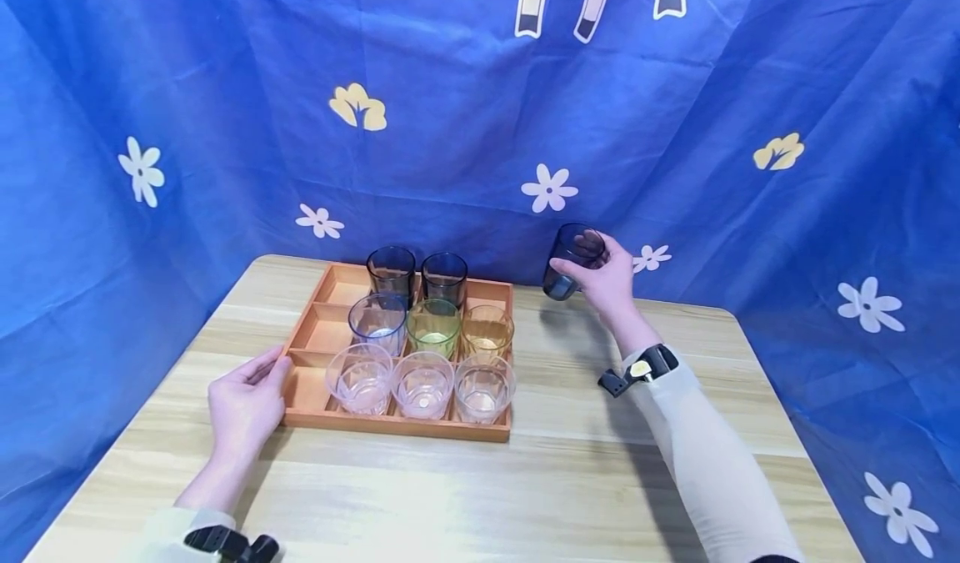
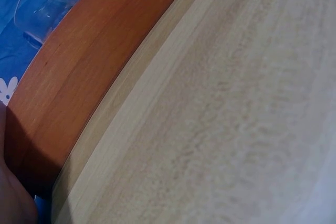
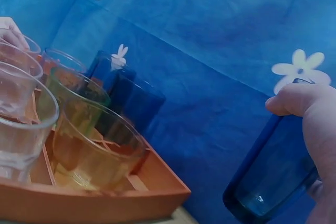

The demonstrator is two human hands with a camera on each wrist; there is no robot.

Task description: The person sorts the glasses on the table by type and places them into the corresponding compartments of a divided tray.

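Observation:
My right hand [image 1: 611, 284] grips a dark tinted drinking glass [image 1: 558, 284], thumb on the near side and fingers round the back. The glass is tilted and raised above the table, right of the wooden tray [image 1: 397, 426]; in the right wrist view this glass [image 3: 270, 169] looks dark blue. At the tray's front left corner, my left hand [image 1: 246, 400] holds the side wall between thumb and fingers. Two dark glasses [image 1: 444, 275] stand in the tray's back row. In the middle row are a blue-tinted glass [image 1: 377, 325], a green glass [image 1: 433, 329] and an amber glass [image 1: 487, 332].
Three clear glasses fill part of the tray's front row, the right one [image 1: 483, 388] by its front right corner. Thin wooden dividers [image 1: 318, 354] split the tray into compartments. Pale wood tabletop [image 1: 600, 480] surrounds it. A blue patterned curtain [image 1: 450, 171] hangs close behind the table.

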